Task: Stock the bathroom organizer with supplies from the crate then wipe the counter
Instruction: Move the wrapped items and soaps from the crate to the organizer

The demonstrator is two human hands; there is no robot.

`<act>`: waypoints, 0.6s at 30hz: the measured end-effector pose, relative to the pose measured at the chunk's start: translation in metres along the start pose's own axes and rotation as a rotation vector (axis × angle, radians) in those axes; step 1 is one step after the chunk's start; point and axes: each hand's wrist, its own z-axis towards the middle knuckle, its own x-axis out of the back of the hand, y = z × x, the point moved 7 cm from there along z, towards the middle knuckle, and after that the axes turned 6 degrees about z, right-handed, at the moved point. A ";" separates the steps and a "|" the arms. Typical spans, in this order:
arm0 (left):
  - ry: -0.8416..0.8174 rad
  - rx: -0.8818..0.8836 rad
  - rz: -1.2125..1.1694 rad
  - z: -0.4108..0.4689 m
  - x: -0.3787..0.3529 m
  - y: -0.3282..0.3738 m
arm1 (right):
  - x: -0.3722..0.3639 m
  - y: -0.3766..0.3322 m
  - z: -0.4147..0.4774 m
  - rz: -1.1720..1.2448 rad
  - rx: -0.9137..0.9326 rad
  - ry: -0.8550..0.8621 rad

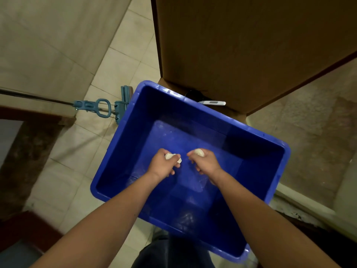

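Both arms reach down into the blue crate [119, 144], left hand [163, 165] and right hand [207, 163] each clutching a small white item.

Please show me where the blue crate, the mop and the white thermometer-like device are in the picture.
blue crate [278, 151]: head view, on its right rim.
mop [101, 108]: head view, on the blue-grey squeeze handle near the head.
white thermometer-like device [212, 102]: head view, on the middle of its body, behind the crate.
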 end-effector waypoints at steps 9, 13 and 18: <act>-0.111 -0.044 -0.089 -0.054 0.003 0.026 | 0.005 -0.011 -0.066 0.124 -0.044 -0.022; -0.158 -0.086 -0.073 -0.083 0.010 0.036 | 0.006 -0.011 -0.107 0.100 -0.021 -0.008; -0.254 -0.220 0.047 -0.126 0.017 0.051 | 0.002 -0.009 -0.165 0.168 0.051 0.021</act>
